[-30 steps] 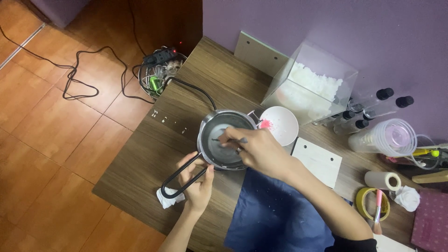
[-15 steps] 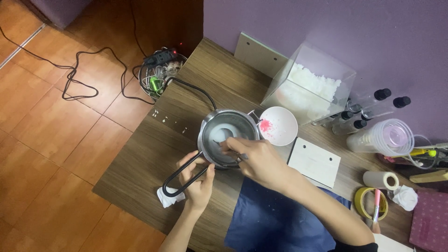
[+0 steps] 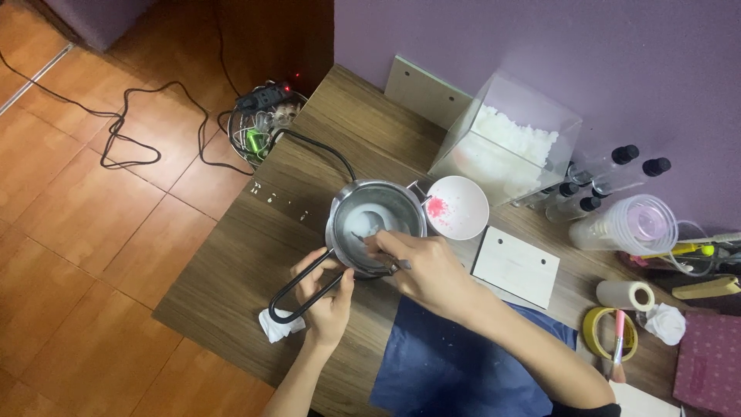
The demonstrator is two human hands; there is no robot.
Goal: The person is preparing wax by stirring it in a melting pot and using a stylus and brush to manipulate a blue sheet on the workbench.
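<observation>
A small metal pot (image 3: 377,224) with pale liquid inside sits on the wooden table (image 3: 255,262). My left hand (image 3: 328,301) grips the pot's black loop handle (image 3: 297,292). Above the pot's near rim, my right hand (image 3: 421,266) holds a thin metal stirring tool (image 3: 369,241) whose tip dips into the liquid. Just right of the pot stands a white bowl (image 3: 457,207) with pink powder in it.
A clear box of white flakes (image 3: 505,147), dropper bottles (image 3: 610,174), a clear plastic cup (image 3: 629,225), a white card (image 3: 515,266), tape rolls (image 3: 610,328) and a blue cloth (image 3: 455,363) lie around. A power strip and cables (image 3: 262,116) sit on the floor at left.
My right hand has drawn back toward the pot's near rim and turned the tool inside the pot. My left hand has stayed on the handle.
</observation>
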